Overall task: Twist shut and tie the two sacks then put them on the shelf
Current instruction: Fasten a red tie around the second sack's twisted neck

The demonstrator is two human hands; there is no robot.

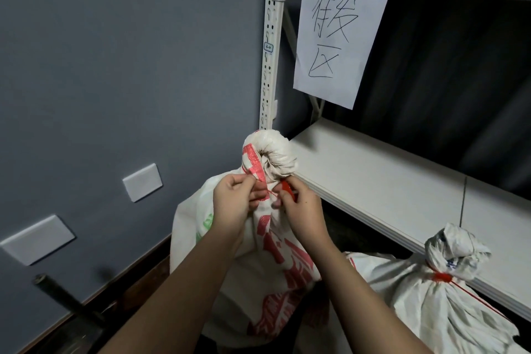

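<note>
Presently: tying step, second sack upright between both forearms, left hand and right hand each pinching red string at its twisted neck; other sack tied, right of them; next, cinch knot.

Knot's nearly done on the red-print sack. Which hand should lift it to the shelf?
Probably right hand: it is on the shelf side of the sack. Left hand pinches the red string opposite.
</note>
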